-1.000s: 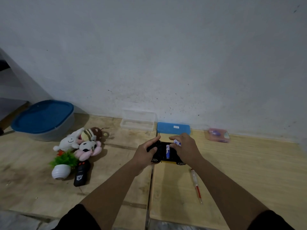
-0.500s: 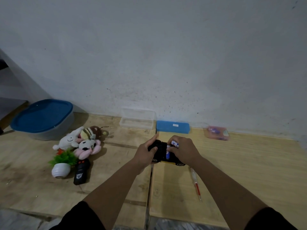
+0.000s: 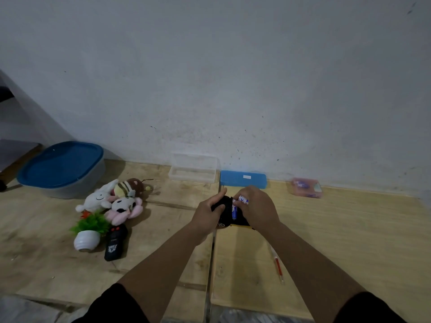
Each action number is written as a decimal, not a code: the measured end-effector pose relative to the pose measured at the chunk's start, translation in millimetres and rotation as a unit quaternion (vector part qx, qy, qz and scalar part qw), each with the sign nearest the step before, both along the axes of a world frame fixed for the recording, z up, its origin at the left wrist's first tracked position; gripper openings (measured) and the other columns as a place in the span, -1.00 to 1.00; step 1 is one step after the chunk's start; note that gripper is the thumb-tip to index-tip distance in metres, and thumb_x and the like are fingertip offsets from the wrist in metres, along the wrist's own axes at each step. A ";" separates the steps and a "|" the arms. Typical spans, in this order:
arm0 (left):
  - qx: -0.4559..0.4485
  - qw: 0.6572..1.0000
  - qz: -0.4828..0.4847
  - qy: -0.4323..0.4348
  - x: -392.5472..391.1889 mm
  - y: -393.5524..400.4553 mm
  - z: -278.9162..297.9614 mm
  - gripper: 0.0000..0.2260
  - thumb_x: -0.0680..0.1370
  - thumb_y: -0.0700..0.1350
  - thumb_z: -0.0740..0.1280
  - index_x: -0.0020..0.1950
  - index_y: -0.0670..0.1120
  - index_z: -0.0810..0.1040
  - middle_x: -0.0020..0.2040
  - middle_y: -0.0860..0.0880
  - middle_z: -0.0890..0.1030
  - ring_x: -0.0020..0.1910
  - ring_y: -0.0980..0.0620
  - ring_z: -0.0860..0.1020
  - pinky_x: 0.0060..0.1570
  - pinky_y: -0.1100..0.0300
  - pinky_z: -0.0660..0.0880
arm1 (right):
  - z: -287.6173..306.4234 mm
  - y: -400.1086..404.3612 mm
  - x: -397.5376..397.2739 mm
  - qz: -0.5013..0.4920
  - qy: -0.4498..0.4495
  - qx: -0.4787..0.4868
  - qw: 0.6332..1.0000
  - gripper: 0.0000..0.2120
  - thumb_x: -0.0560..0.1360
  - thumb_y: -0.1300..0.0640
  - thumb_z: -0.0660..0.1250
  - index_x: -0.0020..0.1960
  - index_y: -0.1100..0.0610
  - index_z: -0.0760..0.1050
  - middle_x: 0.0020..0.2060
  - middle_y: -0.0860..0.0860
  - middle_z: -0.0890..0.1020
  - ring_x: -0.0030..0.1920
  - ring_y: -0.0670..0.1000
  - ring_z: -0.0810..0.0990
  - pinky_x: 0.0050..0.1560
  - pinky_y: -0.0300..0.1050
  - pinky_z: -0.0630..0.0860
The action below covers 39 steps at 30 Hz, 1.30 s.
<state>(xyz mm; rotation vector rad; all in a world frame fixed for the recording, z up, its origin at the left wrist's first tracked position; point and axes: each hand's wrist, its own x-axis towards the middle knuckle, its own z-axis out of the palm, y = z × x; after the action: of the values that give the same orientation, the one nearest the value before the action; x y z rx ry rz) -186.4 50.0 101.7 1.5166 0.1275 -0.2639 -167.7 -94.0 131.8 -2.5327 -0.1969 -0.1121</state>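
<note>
A black toy car (image 3: 229, 217) lies upside down on the wooden floor, wheels up, with a yellow edge showing underneath. My left hand (image 3: 207, 214) grips its left end, thumb raised over the top. One blue-and-white battery (image 3: 234, 212) sits in the open underside. My right hand (image 3: 257, 208) pinches a second blue-and-white battery (image 3: 243, 200) at its fingertips, just above the car's compartment. Most of the car's right side is hidden under that hand.
A red-and-clear screwdriver (image 3: 277, 266) lies to the right of my right forearm. A black remote (image 3: 114, 243), a potted fake plant (image 3: 87, 230) and plush toys (image 3: 114, 201) lie at left. A blue-lidded tub (image 3: 61, 166), clear box (image 3: 193, 171), blue case (image 3: 243, 179) and pink box (image 3: 306, 187) line the wall.
My right hand has curled in over the car, bringing the second battery closer to the compartment. My left hand keeps its hold on the car.
</note>
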 end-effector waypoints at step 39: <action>0.000 0.999 0.044 0.017 4.6 16.6 3.7 -0.59 0.62 -0.26 0.15 0.41 0.08 0.35 0.30 -0.04 0.40 0.11 -0.11 0.50 -0.22 0.17 0.59 | 11.5 -18.0 -12.3 0.137 0.113 0.085 0.980 -0.84 0.49 0.17 0.34 0.04 0.04 0.64 0.00 0.03 0.63 -0.04 -0.06 0.53 -0.09 -0.36 0.39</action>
<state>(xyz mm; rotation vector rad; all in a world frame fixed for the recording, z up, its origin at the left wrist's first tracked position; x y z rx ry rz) -181.8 66.6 105.4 1.5035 0.2220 -0.2196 -180.1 -112.1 143.3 -2.2996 -0.4226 0.2556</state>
